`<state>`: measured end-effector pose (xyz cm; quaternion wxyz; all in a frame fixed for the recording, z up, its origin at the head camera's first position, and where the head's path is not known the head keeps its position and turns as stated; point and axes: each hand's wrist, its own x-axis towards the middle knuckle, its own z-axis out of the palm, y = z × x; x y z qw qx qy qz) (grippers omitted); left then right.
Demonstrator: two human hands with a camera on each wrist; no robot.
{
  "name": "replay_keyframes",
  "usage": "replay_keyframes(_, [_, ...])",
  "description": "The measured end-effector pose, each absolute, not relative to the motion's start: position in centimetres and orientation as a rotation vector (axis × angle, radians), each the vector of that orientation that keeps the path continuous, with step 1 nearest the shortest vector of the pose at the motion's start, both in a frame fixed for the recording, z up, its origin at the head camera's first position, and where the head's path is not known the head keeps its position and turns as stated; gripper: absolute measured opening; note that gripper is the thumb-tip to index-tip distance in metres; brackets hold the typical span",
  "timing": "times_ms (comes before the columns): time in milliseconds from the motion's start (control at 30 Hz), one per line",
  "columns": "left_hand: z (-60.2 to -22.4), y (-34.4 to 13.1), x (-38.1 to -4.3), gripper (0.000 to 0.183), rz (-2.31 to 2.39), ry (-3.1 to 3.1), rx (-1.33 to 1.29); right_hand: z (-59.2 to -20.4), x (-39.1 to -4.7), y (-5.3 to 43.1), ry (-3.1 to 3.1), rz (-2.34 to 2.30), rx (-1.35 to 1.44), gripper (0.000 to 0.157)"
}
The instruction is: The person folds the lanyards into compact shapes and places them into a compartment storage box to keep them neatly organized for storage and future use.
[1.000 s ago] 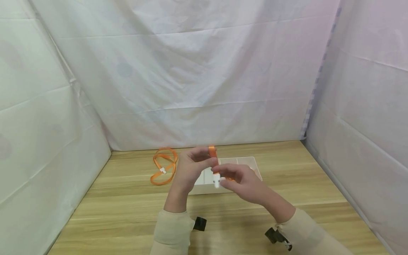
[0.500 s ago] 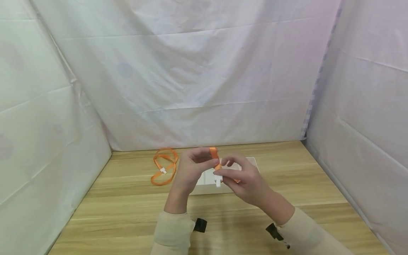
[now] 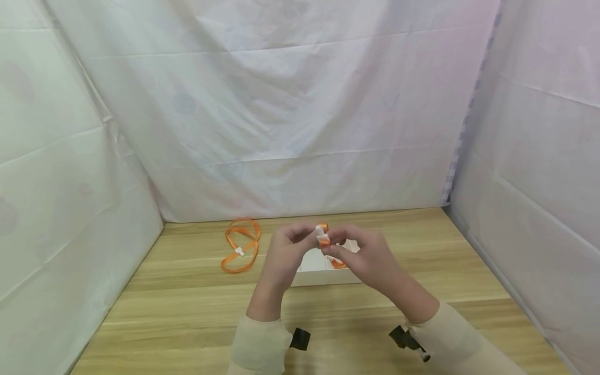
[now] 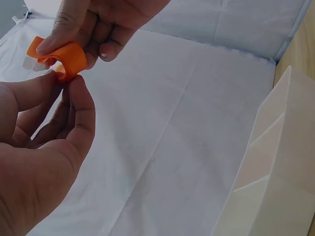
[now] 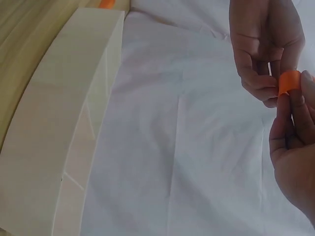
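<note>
Both hands meet above a white box, on an orange lanyard (image 4: 74,56) whose strap is coiled into a short roll. My left hand (image 3: 283,256) pinches the coil between thumb and fingertips; the left wrist view shows this from below. The thumb and fingers of my right hand (image 3: 372,260) grip the strap's outer part, close to its white plastic clip (image 3: 322,236). In the head view the clip points up and away. The right wrist view shows the orange band wrapped at the fingertips, and the clip is hidden there.
The white box (image 3: 328,277) with compartments stands on the wooden table (image 3: 187,323), under the hands. Inside it lies an orange strap (image 3: 337,264). Left of the hands another orange lanyard (image 3: 257,249) lies loosely looped. White cloth (image 3: 281,130) encloses the back and sides.
The clip hung downward below the fingers; now it has turned upward and the strap is folded into a coil. The left hand shifted slightly right, and the right hand changed its grip.
</note>
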<state>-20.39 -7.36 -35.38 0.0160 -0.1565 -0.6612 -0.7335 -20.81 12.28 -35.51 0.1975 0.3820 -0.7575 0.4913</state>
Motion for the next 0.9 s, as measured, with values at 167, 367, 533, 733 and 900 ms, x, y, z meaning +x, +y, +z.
replay_keyframes(167, [-35.1,-7.3,-20.2,0.018,-2.238,-2.043,-0.411,-34.6,-20.3,12.4,-2.399,1.647,0.723,0.009])
replay_keyframes(367, [-35.3,-7.6,-20.1,0.027,-2.253,-1.991,-0.471,-33.6,-20.2,12.3,-2.500,1.820,0.590,0.013])
replay_keyframes(533, [-35.5,-7.7,-20.2,0.027,-2.229,-1.980,-0.617,-33.3,-20.2,12.3,-2.546,1.848,0.514,0.020])
replay_keyframes(733, [-35.6,-7.5,-20.2,0.025,-2.265,-1.950,-0.577,-33.1,-20.1,12.2,-2.544,1.843,0.479,0.017])
replay_keyframes(900, [-35.6,-7.3,-20.1,0.027,-2.276,-1.920,-0.561,-32.9,-20.0,12.2,-2.536,1.854,0.414,0.017])
